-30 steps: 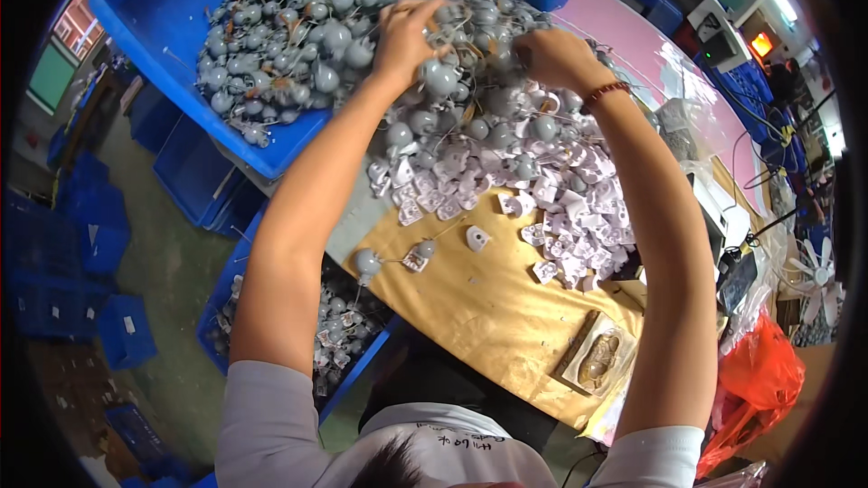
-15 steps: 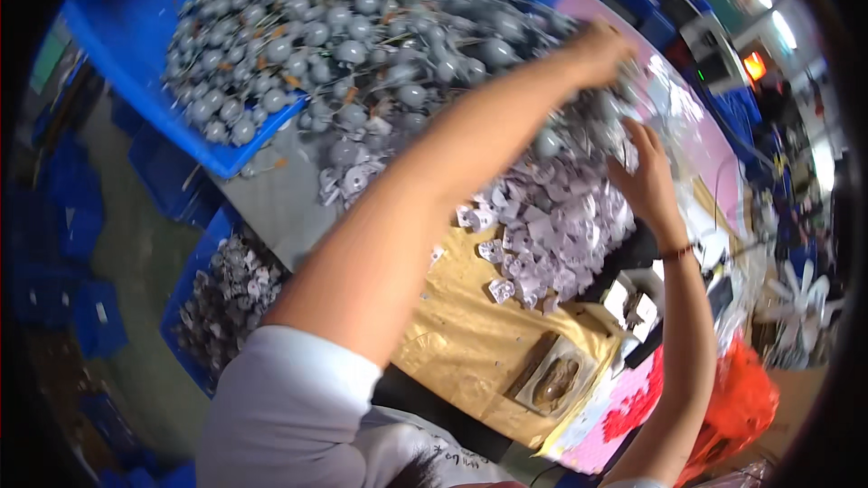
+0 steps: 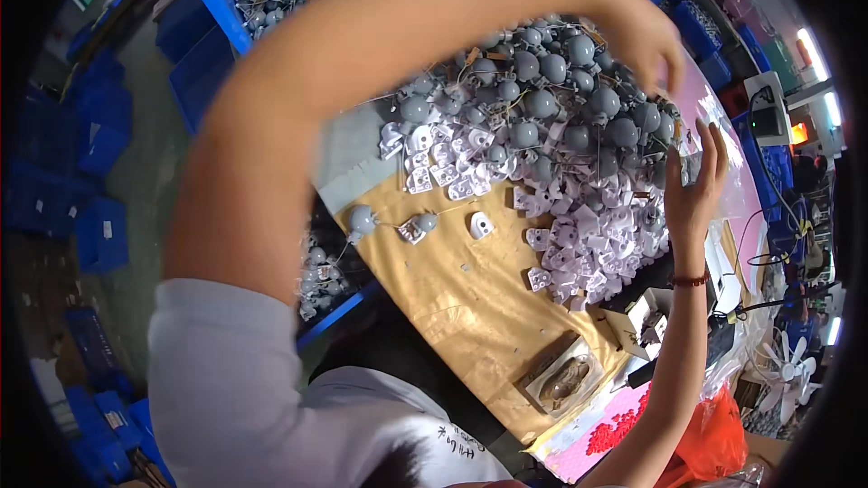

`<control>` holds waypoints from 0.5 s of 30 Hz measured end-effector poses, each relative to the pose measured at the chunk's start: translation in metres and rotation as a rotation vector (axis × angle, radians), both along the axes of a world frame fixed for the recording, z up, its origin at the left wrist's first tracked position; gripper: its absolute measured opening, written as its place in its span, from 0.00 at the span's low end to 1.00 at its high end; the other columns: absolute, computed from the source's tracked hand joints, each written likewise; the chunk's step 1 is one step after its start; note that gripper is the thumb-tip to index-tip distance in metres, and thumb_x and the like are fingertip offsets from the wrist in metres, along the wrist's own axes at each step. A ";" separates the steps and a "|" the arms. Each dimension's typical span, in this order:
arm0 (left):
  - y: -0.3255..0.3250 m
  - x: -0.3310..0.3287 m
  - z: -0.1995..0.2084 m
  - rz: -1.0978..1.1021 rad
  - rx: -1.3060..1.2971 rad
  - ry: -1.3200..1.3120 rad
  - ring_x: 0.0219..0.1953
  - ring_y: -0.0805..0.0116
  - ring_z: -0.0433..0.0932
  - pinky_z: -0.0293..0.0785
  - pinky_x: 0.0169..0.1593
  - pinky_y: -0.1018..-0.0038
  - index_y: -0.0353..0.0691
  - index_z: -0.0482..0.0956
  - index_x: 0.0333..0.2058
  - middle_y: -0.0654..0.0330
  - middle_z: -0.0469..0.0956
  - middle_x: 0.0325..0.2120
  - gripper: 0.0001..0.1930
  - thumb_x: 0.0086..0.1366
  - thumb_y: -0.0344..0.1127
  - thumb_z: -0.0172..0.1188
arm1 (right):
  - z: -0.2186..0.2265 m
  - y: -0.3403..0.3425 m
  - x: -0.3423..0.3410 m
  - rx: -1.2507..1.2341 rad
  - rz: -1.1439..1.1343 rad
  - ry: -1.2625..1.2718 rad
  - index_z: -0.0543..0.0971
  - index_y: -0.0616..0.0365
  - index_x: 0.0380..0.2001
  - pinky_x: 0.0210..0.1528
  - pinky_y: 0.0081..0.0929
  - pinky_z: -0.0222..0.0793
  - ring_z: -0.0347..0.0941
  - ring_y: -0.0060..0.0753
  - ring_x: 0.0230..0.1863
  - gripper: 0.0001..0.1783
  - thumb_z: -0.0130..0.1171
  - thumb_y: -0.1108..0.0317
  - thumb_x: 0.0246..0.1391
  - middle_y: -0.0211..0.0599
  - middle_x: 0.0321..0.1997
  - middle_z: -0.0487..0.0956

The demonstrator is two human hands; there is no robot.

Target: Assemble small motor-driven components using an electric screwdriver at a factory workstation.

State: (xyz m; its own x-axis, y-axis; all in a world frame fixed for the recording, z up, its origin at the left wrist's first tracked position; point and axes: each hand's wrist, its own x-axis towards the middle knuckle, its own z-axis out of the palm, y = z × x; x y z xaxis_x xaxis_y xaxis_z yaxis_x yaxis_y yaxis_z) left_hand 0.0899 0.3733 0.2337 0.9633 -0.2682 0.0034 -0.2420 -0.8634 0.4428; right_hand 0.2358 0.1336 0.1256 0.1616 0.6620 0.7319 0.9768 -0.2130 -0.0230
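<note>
Grey balls (image 3: 541, 105) heaped, top middle. Look light, hard, slippery; wires (image 3: 387, 224) may bend, so pinch round part. Left hand (image 3: 646, 43), upper right: fingers bent, can't tell if holding. Right hand (image 3: 693, 192), below: fingers spread, looks empty.

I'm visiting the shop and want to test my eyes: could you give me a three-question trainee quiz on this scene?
1. Which hand has the dark red bracelet at its wrist?
2. True or false: the left hand is in the picture's right half, near the grey balls.
3. The sheet under the hollowed block is: A blue; B gold; C red.

Key: 1. The right hand. 2. True. 3. B.
</note>
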 end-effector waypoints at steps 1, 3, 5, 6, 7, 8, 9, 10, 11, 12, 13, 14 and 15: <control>0.018 -0.030 -0.014 0.008 -0.066 -0.155 0.49 0.65 0.80 0.75 0.54 0.70 0.37 0.75 0.56 0.54 0.82 0.47 0.22 0.64 0.37 0.59 | 0.002 0.000 -0.009 -0.016 0.017 -0.037 0.71 0.49 0.60 0.64 0.46 0.61 0.64 0.55 0.65 0.31 0.64 0.72 0.52 0.49 0.64 0.67; 0.046 -0.119 -0.056 0.265 0.035 -0.363 0.54 0.60 0.76 0.69 0.61 0.66 0.40 0.74 0.57 0.53 0.77 0.52 0.23 0.65 0.38 0.58 | -0.002 0.024 -0.048 -0.065 0.169 -0.065 0.73 0.47 0.59 0.65 0.47 0.60 0.63 0.53 0.65 0.31 0.66 0.71 0.48 0.47 0.65 0.67; 0.050 -0.198 -0.114 0.537 0.210 -0.424 0.67 0.51 0.57 0.56 0.69 0.54 0.49 0.65 0.65 0.51 0.61 0.64 0.35 0.59 0.44 0.65 | -0.005 0.043 -0.093 -0.171 0.333 -0.082 0.76 0.44 0.56 0.65 0.51 0.58 0.61 0.50 0.67 0.33 0.68 0.72 0.43 0.43 0.66 0.67; 0.047 -0.225 -0.152 0.629 0.184 -0.351 0.70 0.42 0.47 0.52 0.69 0.48 0.52 0.56 0.69 0.47 0.49 0.69 0.47 0.53 0.48 0.71 | -0.015 0.052 -0.111 -0.240 0.420 -0.119 0.76 0.41 0.55 0.66 0.56 0.56 0.60 0.50 0.68 0.32 0.68 0.69 0.42 0.41 0.66 0.66; 0.038 -0.241 -0.187 0.766 0.201 -0.179 0.71 0.35 0.41 0.46 0.70 0.43 0.55 0.48 0.72 0.44 0.38 0.71 0.57 0.47 0.51 0.75 | -0.030 0.064 -0.128 -0.302 0.513 -0.153 0.76 0.39 0.55 0.66 0.60 0.54 0.58 0.49 0.69 0.32 0.68 0.66 0.41 0.40 0.67 0.66; 0.030 -0.256 -0.220 0.781 0.157 -0.101 0.71 0.30 0.35 0.41 0.70 0.40 0.57 0.43 0.72 0.44 0.33 0.72 0.64 0.42 0.54 0.78 | -0.046 0.075 -0.145 -0.341 0.549 -0.159 0.75 0.37 0.55 0.66 0.63 0.52 0.57 0.49 0.70 0.31 0.67 0.63 0.43 0.39 0.67 0.66; 0.021 -0.258 -0.243 0.754 0.163 -0.064 0.71 0.28 0.34 0.40 0.70 0.39 0.56 0.41 0.73 0.38 0.30 0.71 0.67 0.39 0.57 0.78 | -0.062 0.083 -0.158 -0.385 0.576 -0.166 0.75 0.36 0.55 0.67 0.66 0.49 0.55 0.49 0.71 0.30 0.67 0.60 0.44 0.39 0.67 0.66; 0.010 -0.247 -0.255 0.770 0.129 -0.064 0.70 0.26 0.36 0.41 0.69 0.40 0.55 0.41 0.72 0.34 0.32 0.70 0.67 0.39 0.57 0.78 | -0.075 0.087 -0.164 -0.417 0.569 -0.168 0.74 0.36 0.56 0.67 0.66 0.49 0.55 0.49 0.71 0.30 0.66 0.59 0.45 0.39 0.67 0.66; 0.002 -0.240 -0.260 0.810 0.102 -0.061 0.69 0.24 0.37 0.42 0.69 0.40 0.55 0.40 0.72 0.30 0.33 0.69 0.67 0.39 0.58 0.78 | -0.086 0.094 -0.174 -0.441 0.585 -0.172 0.74 0.36 0.56 0.68 0.65 0.48 0.55 0.49 0.71 0.30 0.65 0.59 0.46 0.39 0.67 0.66; 0.004 -0.230 -0.261 0.796 0.101 -0.094 0.68 0.23 0.39 0.44 0.69 0.42 0.54 0.40 0.72 0.27 0.36 0.67 0.68 0.39 0.59 0.77 | -0.095 0.098 -0.180 -0.471 0.593 -0.177 0.74 0.35 0.57 0.68 0.65 0.48 0.55 0.49 0.71 0.30 0.64 0.58 0.47 0.39 0.67 0.66; 0.007 -0.216 -0.263 0.773 0.097 -0.125 0.67 0.21 0.42 0.46 0.69 0.43 0.53 0.39 0.72 0.24 0.38 0.66 0.68 0.40 0.59 0.77 | -0.105 0.098 -0.179 -0.468 0.582 -0.143 0.74 0.36 0.57 0.68 0.65 0.47 0.55 0.49 0.71 0.29 0.64 0.58 0.48 0.39 0.66 0.66; 0.007 -0.204 -0.268 0.798 0.094 -0.264 0.61 0.27 0.54 0.55 0.64 0.45 0.52 0.44 0.72 0.32 0.53 0.58 0.66 0.39 0.64 0.75 | -0.114 0.096 -0.172 -0.462 0.576 -0.111 0.74 0.36 0.57 0.69 0.65 0.47 0.55 0.49 0.71 0.29 0.64 0.58 0.48 0.39 0.66 0.67; 0.008 -0.194 -0.263 0.783 -0.053 -0.175 0.65 0.17 0.47 0.55 0.66 0.44 0.53 0.37 0.72 0.18 0.40 0.62 0.68 0.41 0.59 0.76 | -0.119 0.093 -0.163 -0.458 0.566 -0.081 0.74 0.36 0.57 0.69 0.65 0.46 0.55 0.49 0.71 0.29 0.64 0.58 0.48 0.39 0.66 0.67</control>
